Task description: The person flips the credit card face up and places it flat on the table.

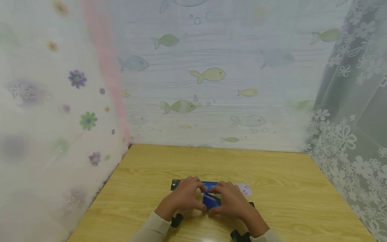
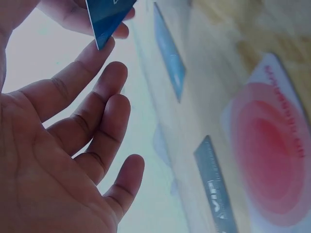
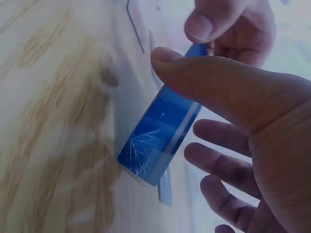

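Observation:
A blue card [image 1: 211, 201] is held tilted above the table between my two hands. My left hand [image 1: 188, 195] grips one end by a corner, thumb and index finger at its edge. On the other side my right hand [image 1: 230, 199] pinches the card, its thumb lying across the blue face in the right wrist view. That face carries a pale stripe and a white line pattern [image 3: 143, 150]. The remaining fingers of my left hand [image 2: 63, 131] are loosely bent and hold nothing.
Behind my hands lie a black card [image 1: 174, 184], a blue lettered card [image 1: 208, 185] and a white-pink card [image 1: 246, 190] in a row. A dark card [image 1: 252, 204] peeks out beside my right wrist. In the left wrist view, a card with red circles [image 2: 267, 145] lies on the wooden table [image 1: 287, 188].

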Tool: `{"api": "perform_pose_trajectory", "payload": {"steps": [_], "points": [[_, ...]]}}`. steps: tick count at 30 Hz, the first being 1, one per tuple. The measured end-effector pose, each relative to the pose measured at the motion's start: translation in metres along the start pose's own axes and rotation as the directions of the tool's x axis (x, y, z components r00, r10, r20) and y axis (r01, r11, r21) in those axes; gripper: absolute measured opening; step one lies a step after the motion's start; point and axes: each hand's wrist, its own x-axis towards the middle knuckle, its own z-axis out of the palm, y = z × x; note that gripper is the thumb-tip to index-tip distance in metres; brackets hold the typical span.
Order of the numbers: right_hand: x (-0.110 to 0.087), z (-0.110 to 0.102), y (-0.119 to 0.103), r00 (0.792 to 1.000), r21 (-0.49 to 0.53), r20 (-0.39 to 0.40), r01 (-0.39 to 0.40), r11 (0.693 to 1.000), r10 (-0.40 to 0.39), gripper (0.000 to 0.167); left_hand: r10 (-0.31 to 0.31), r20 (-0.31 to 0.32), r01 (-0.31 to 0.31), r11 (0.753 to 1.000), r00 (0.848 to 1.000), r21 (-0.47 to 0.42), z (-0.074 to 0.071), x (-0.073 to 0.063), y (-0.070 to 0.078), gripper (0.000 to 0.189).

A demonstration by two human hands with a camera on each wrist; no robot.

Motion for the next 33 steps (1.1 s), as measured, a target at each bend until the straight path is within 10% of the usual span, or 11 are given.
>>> {"api": "perform_pose_trajectory", "payload": {"steps": [14,25,33], "points": [[0.007,0.001,-0.003,0.997,0.153,-0.069,0.043,0.987,-0.033,0.045,0.025,-0.096,-0.047,0.973,0.995,-0.227,-0.007,-0.003,-0.002,0.068],[0.007,0.004,0.004,0.997,0.333,-0.076,0.025,0.943,0.001,0.058,0.022,0.005,-0.018,0.92,1.0,-0.391,0.001,-0.006,-0.011,0.09],[0.005,0.002,0.006,0.993,0.411,-0.12,0.064,0.909,-0.016,0.06,-0.006,0.06,0.028,0.93,0.998,-0.367,0.011,-0.002,-0.012,0.076]]}}
